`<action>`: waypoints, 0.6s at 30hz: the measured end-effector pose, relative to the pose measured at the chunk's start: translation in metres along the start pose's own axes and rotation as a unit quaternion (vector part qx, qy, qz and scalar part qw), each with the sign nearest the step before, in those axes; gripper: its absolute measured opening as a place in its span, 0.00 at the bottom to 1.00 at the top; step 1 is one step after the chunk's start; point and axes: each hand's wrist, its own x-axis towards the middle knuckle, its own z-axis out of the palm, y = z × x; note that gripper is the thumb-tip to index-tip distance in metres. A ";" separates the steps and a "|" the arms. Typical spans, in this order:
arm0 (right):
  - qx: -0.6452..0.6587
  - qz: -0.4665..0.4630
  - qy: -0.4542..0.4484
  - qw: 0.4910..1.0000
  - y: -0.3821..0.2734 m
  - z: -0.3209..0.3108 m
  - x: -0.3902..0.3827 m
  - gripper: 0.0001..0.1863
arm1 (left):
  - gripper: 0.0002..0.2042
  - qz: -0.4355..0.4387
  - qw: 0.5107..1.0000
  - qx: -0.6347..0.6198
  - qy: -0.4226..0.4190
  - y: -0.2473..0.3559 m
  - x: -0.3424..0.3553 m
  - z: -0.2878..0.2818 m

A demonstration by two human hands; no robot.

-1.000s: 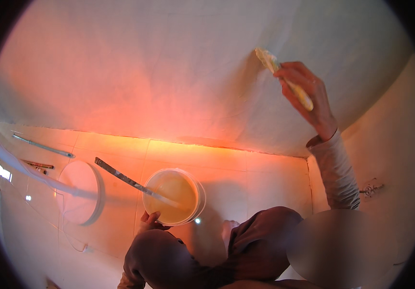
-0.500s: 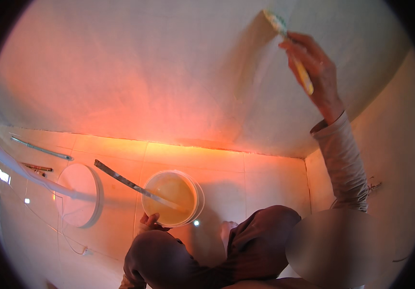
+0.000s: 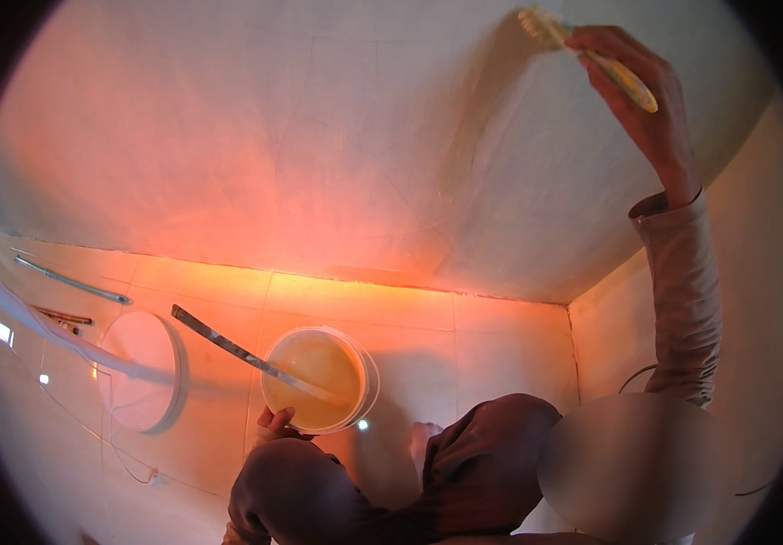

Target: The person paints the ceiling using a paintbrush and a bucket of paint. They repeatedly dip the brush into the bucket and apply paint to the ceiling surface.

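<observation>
My right hand [image 3: 641, 82] is raised high at the upper right, closed around the handle of a paintbrush [image 3: 546, 29]. The brush's pale bristles point left, against or just off the pale wall [image 3: 273, 136]; contact cannot be told. Low in the middle, my left hand [image 3: 279, 421] grips the near-left rim of a white bucket [image 3: 369, 372], thumb up at the edge and the other fingers partly hidden. Cream-yellow liquid lies inside the bucket. A flat, stained stick [image 3: 228, 342] leans in it, its far end jutting out past the left rim.
Left of the bucket stands a round white base [image 3: 141, 372] with a white pole [image 3: 37, 318] and a thin cable. A teal rod [image 3: 73, 280] and short brown sticks [image 3: 66, 318] lie on the tiled floor. My bent knees [image 3: 491, 445] are near the bucket. A side wall [image 3: 755, 272] rises at right.
My right hand has moved up and to the right with the paintbrush, whose handle now slopes more to the right. My left hand still holds the bucket.
</observation>
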 end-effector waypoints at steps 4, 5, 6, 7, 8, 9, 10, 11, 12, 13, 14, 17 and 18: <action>-0.139 -0.131 0.106 0.976 -0.011 0.005 0.003 0.15 | 0.27 -0.010 0.999 0.033 0.005 0.003 -0.001 0.001; -0.145 -0.129 0.108 0.975 -0.012 0.014 -0.004 0.16 | 0.27 -0.011 0.999 0.040 0.001 0.003 0.000 0.000; -0.167 -0.132 0.093 0.973 -0.009 0.023 -0.013 0.15 | 0.27 -0.012 0.999 0.038 0.004 0.003 0.000 0.002; -0.189 -0.136 0.078 0.969 -0.004 0.032 -0.024 0.14 | 0.27 -0.012 0.999 0.035 0.007 0.004 0.000 0.004; -0.208 -0.139 0.065 0.966 0.000 0.043 -0.037 0.13 | 0.27 -0.014 0.999 0.037 0.013 0.005 -0.002 0.005; -0.205 -0.124 0.037 0.970 0.000 0.053 -0.053 0.14 | 0.27 -0.018 0.999 0.038 0.014 0.006 -0.002 0.007; -0.203 -0.109 0.011 0.973 -0.001 0.061 -0.069 0.15 | 0.27 -0.024 0.999 0.043 0.013 0.007 -0.001 0.008; -0.165 -0.090 -0.010 0.982 -0.007 0.070 -0.083 0.15 | 0.27 -0.027 0.998 0.048 0.019 0.008 -0.002 0.007; -0.129 -0.071 -0.034 0.989 -0.013 0.076 -0.095 0.15 | 0.28 -0.019 0.999 0.034 0.016 0.007 -0.003 0.009; -0.094 -0.051 -0.057 0.993 -0.016 0.078 -0.100 0.15 | 0.28 -0.012 1.000 0.021 0.013 0.006 -0.004 0.013; -0.033 -0.026 -0.049 0.998 -0.016 0.078 -0.099 0.15 | 0.28 -0.003 1.000 0.009 0.011 0.006 -0.005 0.014; 0.118 0.042 -0.014 0.992 -0.013 0.064 -0.089 0.14 | 0.29 -0.014 1.000 0.026 0.009 0.005 -0.001 0.005; 0.147 0.060 0.004 0.987 -0.002 0.057 -0.078 0.14 | 0.28 -0.006 0.998 0.054 0.016 0.004 -0.001 0.005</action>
